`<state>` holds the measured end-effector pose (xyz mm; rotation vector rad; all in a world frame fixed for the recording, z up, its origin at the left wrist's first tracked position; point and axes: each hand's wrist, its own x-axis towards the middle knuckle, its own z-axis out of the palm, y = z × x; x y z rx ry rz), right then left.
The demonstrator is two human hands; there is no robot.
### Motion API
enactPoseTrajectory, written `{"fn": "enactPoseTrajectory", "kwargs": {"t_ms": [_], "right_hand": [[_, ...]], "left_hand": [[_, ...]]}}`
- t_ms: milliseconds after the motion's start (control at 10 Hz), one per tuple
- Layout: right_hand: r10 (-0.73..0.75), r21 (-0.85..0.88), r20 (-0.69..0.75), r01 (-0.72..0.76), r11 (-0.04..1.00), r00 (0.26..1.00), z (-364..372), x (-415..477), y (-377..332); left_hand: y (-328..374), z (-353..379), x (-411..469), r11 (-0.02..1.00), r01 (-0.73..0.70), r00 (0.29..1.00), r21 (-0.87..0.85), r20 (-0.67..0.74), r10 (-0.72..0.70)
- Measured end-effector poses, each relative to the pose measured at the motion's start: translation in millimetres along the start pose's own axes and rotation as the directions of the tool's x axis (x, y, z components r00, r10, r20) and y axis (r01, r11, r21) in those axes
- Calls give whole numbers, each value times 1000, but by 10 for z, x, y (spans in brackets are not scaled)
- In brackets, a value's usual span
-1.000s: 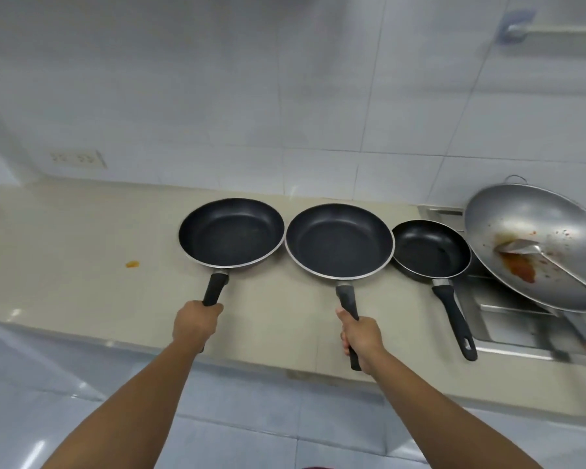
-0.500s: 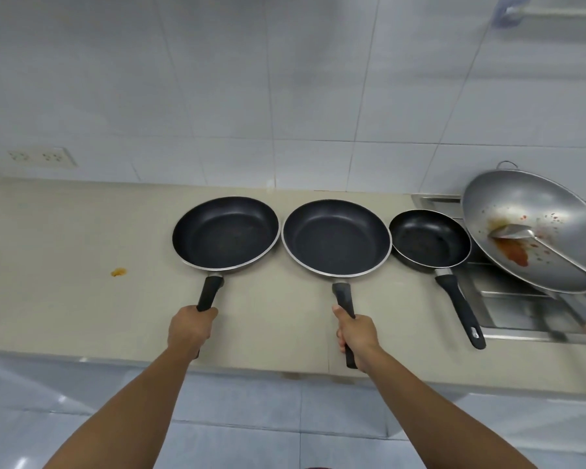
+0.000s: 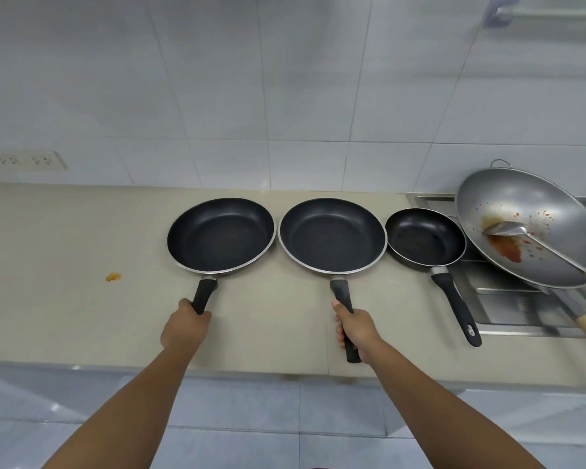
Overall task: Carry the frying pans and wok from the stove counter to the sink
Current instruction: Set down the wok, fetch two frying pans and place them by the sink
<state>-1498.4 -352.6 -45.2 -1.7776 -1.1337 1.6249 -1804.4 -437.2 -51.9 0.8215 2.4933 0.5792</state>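
Three black frying pans stand in a row on the beige counter. My left hand grips the handle of the left frying pan. My right hand grips the handle of the middle frying pan. A smaller frying pan lies untouched to the right, its handle pointing toward me. At the far right a steel wok with red sauce stains sits tilted on the stove, with a metal spatula resting inside.
The steel stove top lies under the wok at the right. An orange food spot marks the counter on the left. A wall socket sits at the far left above the counter. White tiles rise behind.
The view has shifted slightly; both hands keep their grip on the two pan handles, and the pans stay about where they were on the counter.
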Motion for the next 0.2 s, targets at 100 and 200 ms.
{"fn": "enactPoseTrajectory", "kwargs": {"t_ms": [100,200], "right_hand": [[-74,-118,11,75,990,997,-54,-36,32],[-131,-204,33,135,970,991,-228,-30,-26]], "left_hand": [[227,123,-84,986,-100,980,134,-157,121],[638,233,-180,947,-217,950,238,-169,261]]}}
